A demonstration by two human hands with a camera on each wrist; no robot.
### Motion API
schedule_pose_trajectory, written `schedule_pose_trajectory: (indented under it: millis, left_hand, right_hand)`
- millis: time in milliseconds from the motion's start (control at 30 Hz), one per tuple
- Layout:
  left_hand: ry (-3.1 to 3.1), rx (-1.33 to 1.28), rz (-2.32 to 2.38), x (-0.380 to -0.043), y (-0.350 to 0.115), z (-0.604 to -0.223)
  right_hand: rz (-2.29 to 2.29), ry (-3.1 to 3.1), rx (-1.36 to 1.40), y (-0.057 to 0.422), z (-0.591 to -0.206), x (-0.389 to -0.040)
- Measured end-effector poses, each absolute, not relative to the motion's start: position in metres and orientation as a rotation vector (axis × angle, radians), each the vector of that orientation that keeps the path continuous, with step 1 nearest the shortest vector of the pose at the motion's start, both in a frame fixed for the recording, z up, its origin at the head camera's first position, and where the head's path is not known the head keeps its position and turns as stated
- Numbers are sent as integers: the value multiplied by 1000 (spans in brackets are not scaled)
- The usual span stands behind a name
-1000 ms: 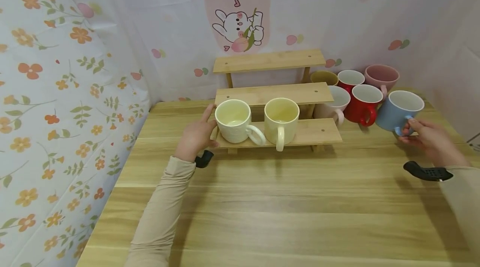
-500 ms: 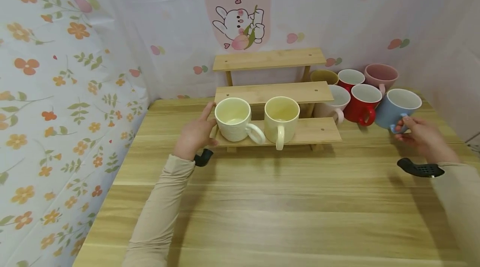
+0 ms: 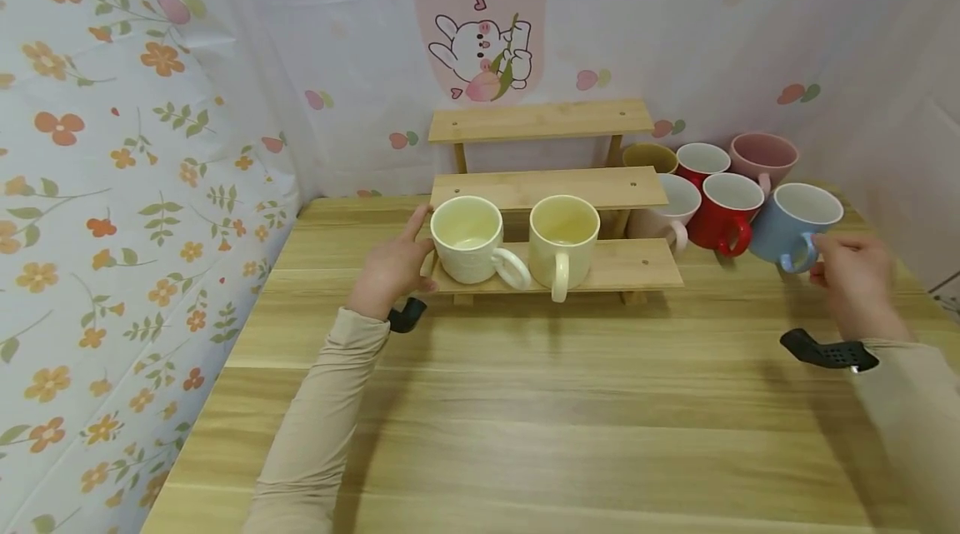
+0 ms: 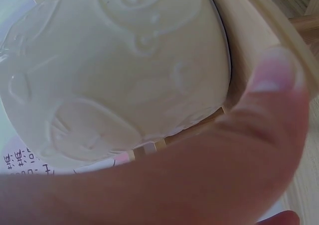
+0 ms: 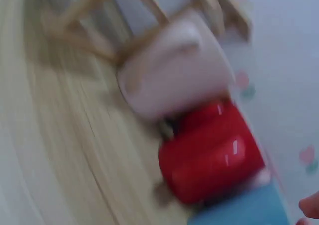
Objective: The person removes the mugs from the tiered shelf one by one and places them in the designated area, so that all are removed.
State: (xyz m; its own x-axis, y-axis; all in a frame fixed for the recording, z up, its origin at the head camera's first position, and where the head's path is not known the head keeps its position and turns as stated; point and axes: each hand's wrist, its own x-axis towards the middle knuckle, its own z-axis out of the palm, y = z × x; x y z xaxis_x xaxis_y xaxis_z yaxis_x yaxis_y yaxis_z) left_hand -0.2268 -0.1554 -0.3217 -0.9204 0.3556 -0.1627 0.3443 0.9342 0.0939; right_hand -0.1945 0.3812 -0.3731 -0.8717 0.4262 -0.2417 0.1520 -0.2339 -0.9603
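A three-step wooden rack (image 3: 637, 261) carries a cream mug (image 3: 467, 242) with a raised pattern and a pale yellow mug (image 3: 564, 244) on its lowest board. My left hand (image 3: 392, 269) is at that board's left end, beside the cream mug, with index finger straight. In the left wrist view the thumb (image 4: 274, 78) rests against the board's edge. The blue mug (image 3: 787, 227) stands on the table at the right, its handle facing me. Just right of that handle is my right hand (image 3: 858, 280), blurred, with nothing seen in its grasp.
Beside the blue mug stand a red mug (image 3: 723, 209), a pale pink mug (image 3: 660, 222), another red mug (image 3: 701, 159), a mustard mug (image 3: 648, 157) and a pink mug (image 3: 763, 157). A printed cloth (image 3: 337, 42) hangs behind the wooden table (image 3: 525, 417).
My right hand has let go of the blue mug's handle and drawn slightly right of it. The blue mug had shifted a little left and now stands still. My left hand has stayed put.
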Motion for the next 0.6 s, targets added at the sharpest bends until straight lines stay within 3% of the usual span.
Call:
schedule_pose_trajectory:
  millis: [200,600]
  left_hand:
    - [2911,541,131,-226,-157,-321]
    - [2892,541,188,-227,-160,-323]
  right_hand:
    - [2386,-1848,-466,341,-361,-189]
    - [2488,-2047,-357,283,-349,-190]
